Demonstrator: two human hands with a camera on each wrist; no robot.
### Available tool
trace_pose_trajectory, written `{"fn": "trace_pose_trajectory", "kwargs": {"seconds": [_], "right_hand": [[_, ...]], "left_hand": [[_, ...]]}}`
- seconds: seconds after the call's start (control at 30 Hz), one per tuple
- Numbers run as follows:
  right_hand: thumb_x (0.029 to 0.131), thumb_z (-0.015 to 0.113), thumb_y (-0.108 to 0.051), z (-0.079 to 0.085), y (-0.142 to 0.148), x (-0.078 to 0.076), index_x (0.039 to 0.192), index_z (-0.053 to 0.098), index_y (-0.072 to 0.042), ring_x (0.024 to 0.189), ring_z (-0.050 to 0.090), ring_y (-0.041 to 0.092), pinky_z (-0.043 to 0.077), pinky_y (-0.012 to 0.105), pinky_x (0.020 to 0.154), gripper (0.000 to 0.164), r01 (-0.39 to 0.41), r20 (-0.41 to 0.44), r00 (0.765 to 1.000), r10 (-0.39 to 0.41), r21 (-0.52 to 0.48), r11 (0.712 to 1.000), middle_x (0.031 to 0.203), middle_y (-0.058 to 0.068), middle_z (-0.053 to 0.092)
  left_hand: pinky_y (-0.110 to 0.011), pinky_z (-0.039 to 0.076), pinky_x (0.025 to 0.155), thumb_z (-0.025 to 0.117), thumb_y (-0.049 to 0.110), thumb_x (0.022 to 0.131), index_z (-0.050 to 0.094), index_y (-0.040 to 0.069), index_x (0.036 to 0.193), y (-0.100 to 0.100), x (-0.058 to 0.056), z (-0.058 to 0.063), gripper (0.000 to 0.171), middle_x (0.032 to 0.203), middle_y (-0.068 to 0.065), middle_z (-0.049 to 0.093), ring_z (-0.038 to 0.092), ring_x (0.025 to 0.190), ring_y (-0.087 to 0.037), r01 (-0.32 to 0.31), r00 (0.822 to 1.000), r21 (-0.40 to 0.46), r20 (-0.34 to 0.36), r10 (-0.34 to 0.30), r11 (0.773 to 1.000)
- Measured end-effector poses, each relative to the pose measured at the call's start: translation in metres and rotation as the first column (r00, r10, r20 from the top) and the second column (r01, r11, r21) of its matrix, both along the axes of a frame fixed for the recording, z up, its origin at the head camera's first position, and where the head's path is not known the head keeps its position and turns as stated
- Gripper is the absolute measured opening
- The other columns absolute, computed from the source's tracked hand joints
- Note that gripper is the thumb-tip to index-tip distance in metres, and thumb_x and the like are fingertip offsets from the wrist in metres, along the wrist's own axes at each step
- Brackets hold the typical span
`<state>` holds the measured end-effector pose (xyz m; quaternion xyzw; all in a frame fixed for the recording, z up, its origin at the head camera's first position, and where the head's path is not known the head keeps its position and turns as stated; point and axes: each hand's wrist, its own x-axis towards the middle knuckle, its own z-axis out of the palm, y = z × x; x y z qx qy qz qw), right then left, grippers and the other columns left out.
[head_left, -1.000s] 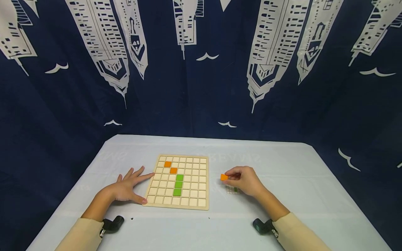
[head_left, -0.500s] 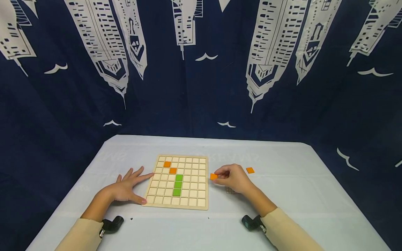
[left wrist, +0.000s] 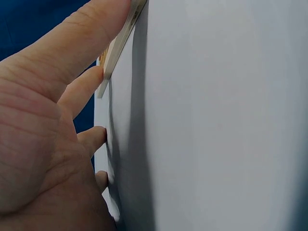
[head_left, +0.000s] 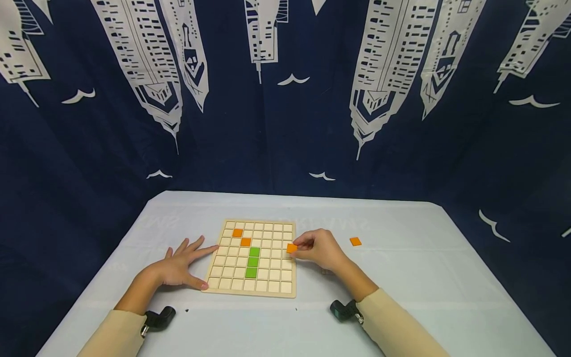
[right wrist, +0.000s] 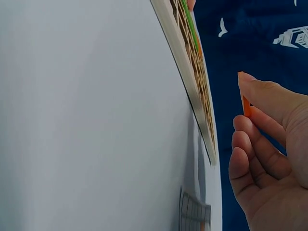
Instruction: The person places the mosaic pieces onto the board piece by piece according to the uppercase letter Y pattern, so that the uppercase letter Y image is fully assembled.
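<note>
My right hand pinches an orange square tile between thumb and fingertips over the right edge of a wooden grid board. In the right wrist view the orange tile shows edge-on, held above the board's level. My left hand rests spread on the table, its thumb and index fingertip touching the board's left edge. Two orange tiles lie diagonally in the board's upper left cells. Below them, several green tiles form a column.
A loose orange tile lies on the white table right of the board. A card with a printed grid lies under my right wrist, mostly hidden in the head view. A dark blue printed cloth hangs behind the table.
My right hand has carried the orange tile left, from beside the board to over its right edge. The loose orange tile behind that hand has come into view. My left hand stays put.
</note>
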<state>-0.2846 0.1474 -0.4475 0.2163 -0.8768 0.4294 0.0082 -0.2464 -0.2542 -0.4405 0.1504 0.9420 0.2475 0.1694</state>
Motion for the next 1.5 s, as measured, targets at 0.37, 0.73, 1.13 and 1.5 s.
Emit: {"fn": "trace_pose_trajectory", "kwargs": {"seconds": [0.37,0.73,1.13,1.5], "right_hand": [[0.075,0.092,-0.018,0.003,-0.021,-0.007,0.095,0.081,-0.011,0.071,0.061,0.009,0.053,0.022,0.066,0.024,0.006,0.010,1.000,-0.006,-0.008,1.000,0.084,-0.001,0.077],[0.075,0.092,-0.017,0.004,-0.041,-0.018,0.092,0.081,-0.008,0.069,0.062,0.007,0.053,0.019,0.065,0.022,0.014,0.018,1.000,-0.014,0.021,1.000,0.081,-0.001,0.076],[0.075,0.092,-0.016,0.000,-0.057,-0.030,0.090,0.082,-0.007,0.067,0.062,0.005,0.054,0.019,0.063,0.021,0.001,0.020,1.000,-0.002,0.039,0.999,0.078,-0.001,0.076],[0.075,0.093,-0.021,-0.002,-0.067,-0.037,0.092,0.082,-0.007,0.068,0.063,0.004,0.055,0.019,0.066,0.024,0.002,0.029,1.000,-0.005,0.095,0.995,0.078,-0.002,0.075]], "left_hand": [[-0.085,-0.009,0.109,0.092,0.050,0.064,0.039,0.025,0.159,0.000,0.000,0.000,0.111,0.170,-0.026,0.007,-0.007,0.151,-0.062,-0.002,1.000,-0.003,0.006,0.002,1.000],[-0.085,-0.009,0.109,0.093,0.049,0.064,0.040,0.026,0.158,-0.001,-0.001,-0.002,0.110,0.171,-0.025,0.008,-0.007,0.151,-0.062,-0.008,1.000,-0.003,0.000,0.008,1.000],[-0.086,-0.009,0.108,0.092,0.049,0.064,0.039,0.026,0.159,-0.001,-0.001,-0.001,0.111,0.171,-0.026,0.008,-0.007,0.151,-0.062,-0.002,1.000,0.001,-0.008,0.002,1.000],[-0.085,-0.009,0.110,0.092,0.053,0.064,0.039,0.026,0.159,-0.001,-0.003,-0.004,0.111,0.171,-0.024,0.007,-0.008,0.152,-0.061,-0.006,1.000,-0.004,0.003,0.006,1.000]]}}
